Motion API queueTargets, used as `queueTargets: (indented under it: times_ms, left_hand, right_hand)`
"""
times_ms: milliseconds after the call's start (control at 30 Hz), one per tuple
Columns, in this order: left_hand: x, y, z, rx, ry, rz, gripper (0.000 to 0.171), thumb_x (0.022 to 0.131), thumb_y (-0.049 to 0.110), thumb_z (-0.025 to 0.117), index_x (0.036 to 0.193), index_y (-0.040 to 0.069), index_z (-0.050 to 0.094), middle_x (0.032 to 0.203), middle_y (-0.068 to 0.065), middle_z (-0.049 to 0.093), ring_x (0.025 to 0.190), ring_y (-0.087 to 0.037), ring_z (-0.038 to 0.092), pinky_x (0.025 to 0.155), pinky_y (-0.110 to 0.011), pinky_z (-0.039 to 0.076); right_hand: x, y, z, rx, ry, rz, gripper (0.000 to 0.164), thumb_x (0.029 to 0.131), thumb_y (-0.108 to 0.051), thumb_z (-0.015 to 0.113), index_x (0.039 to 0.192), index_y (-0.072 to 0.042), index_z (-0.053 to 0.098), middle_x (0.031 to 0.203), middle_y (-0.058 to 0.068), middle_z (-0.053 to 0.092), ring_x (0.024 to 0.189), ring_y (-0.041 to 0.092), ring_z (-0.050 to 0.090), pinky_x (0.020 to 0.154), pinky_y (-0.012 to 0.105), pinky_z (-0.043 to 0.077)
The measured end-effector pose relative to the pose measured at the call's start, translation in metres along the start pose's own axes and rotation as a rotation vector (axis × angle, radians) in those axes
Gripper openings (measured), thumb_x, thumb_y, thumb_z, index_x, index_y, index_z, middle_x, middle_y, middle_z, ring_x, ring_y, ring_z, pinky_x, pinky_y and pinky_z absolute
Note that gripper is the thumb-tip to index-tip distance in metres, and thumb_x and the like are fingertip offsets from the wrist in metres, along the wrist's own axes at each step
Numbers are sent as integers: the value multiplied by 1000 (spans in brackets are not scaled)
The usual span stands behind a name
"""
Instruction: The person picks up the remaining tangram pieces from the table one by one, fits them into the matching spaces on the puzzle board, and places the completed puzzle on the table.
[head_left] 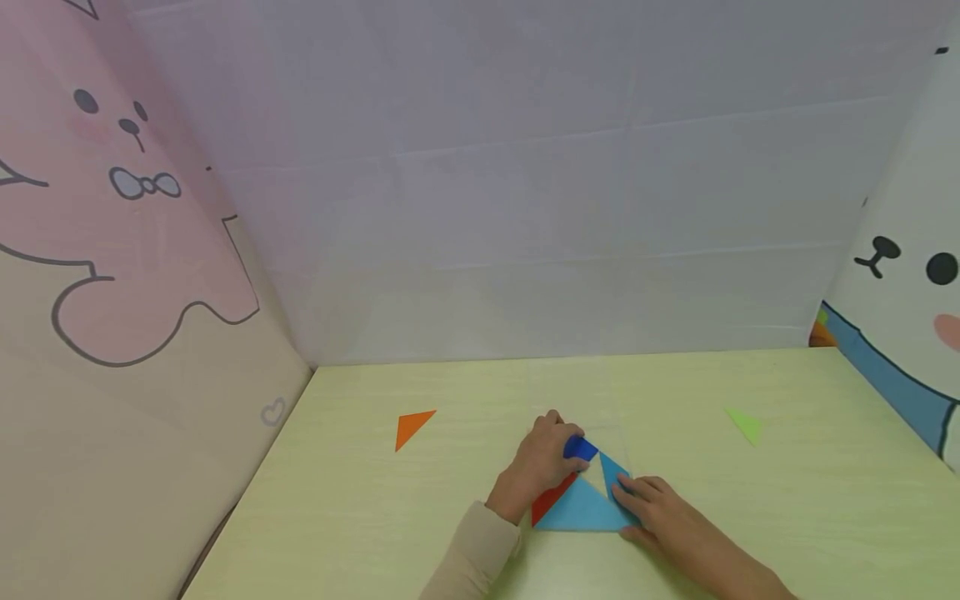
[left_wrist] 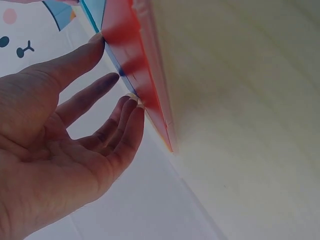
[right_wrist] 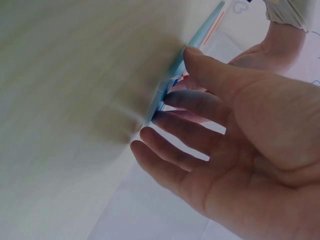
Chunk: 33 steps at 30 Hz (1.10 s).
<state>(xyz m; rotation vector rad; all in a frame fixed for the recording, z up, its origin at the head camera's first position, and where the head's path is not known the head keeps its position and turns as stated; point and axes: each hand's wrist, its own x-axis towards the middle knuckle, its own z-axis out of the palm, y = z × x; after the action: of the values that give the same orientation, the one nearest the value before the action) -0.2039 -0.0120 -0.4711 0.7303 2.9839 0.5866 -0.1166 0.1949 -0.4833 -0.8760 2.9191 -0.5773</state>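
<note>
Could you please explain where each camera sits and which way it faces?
Head: worn on the head, looking forward and down at the table; shows the left hand, the right hand and both forearms.
Left wrist: worn on that wrist, looking along the fingers to the red piece; the left hand shows large.
Right wrist: worn on that wrist, looking past the fingers to the light-blue piece; shows the right hand, with the left hand and sleeve beyond.
Shared: both hands appear in the head and right-wrist views.
</note>
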Motion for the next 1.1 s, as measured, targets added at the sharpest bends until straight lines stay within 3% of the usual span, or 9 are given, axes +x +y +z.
queueTargets:
  times_ms: [400, 800, 1100]
  left_hand:
    - [-4, 2, -2, 41, -16, 26, 42, 93, 29, 79, 130, 12, 69, 115, -5, 60, 101, -18, 54, 85, -26, 50]
    - [-21, -5, -4, 92, 99, 150, 33, 97, 26, 74, 124, 6, 71, 115, -7, 66, 106, -22, 60, 93, -27, 51]
    - [-36, -5, -9, 79, 120, 176, 27, 95, 24, 77, 116, 8, 74, 112, -3, 70, 104, -19, 60, 90, -25, 51]
  right_hand:
    - [-1, 1, 0, -6, 10, -8, 51, 96, -27, 72, 135, 5, 63, 139, 22, 59, 118, 38, 56, 95, 52, 52]
    - [0, -1, -1, 10, -10, 4, 52, 97, -27, 71, 136, 5, 62, 140, 22, 58, 120, 39, 56, 96, 54, 51]
    - [0, -1, 0, -8, 3, 18, 51, 96, -28, 72, 135, 5, 63, 139, 22, 59, 118, 38, 56, 96, 53, 52]
